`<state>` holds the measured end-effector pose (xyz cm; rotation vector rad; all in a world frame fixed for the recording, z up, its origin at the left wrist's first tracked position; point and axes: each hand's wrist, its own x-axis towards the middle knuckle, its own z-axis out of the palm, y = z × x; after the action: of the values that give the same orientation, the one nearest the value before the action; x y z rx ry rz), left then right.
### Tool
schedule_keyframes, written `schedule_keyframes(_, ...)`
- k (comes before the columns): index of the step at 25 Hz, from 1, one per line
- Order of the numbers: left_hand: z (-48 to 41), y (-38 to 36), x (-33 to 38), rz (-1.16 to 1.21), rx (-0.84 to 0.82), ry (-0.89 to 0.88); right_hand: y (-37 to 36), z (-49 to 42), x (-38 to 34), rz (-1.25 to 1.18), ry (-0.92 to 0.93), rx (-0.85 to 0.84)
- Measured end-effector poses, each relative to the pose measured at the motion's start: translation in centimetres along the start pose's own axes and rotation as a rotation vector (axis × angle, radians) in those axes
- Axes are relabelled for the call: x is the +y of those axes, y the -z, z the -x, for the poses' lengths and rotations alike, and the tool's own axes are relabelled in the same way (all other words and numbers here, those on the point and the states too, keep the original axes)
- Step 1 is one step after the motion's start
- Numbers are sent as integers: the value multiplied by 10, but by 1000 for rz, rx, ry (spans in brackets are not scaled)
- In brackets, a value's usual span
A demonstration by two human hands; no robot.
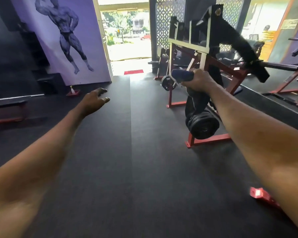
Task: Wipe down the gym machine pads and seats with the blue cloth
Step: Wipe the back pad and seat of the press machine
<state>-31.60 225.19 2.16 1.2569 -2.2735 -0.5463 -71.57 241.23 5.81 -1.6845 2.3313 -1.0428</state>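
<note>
The right hand [199,81] is gripping the cloth [181,75], its fingers curling round it so that a bunched blue end is sticking out to the left of the fist. The cloth is being held in the air in front of the machine [212,140] and, as far as I can tell, is touching no part of it. The left hand [95,98] is reaching out over the floor [110,169], fingers loosely spread and holding nothing. Nothing is being wiped here; I judge this to be the approach to a surface, with the person heading for the machine. Its red frame is carrying plates [203,125] low down and a big black slab [234,42] up top, which is sitting tilted and blurred, so I cannot tell whether it is a pad. The next move is probably calling for closing in, picking out a padded face or seat, and pressing the cloth flat against it, perhaps with the free hand steadying the part. A doorway [126,31] is glowing beyond.
</note>
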Motion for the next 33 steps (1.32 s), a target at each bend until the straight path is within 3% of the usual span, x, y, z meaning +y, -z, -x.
schedule_keyframes(22, -713, -44, -208, 14, -41, -50, -250, -660, 44, 52, -68, -55)
schedule_keyframes(33, -1078, -103, -287, -21, -110, -43, -360, -1018, 128, 22, -127, -34)
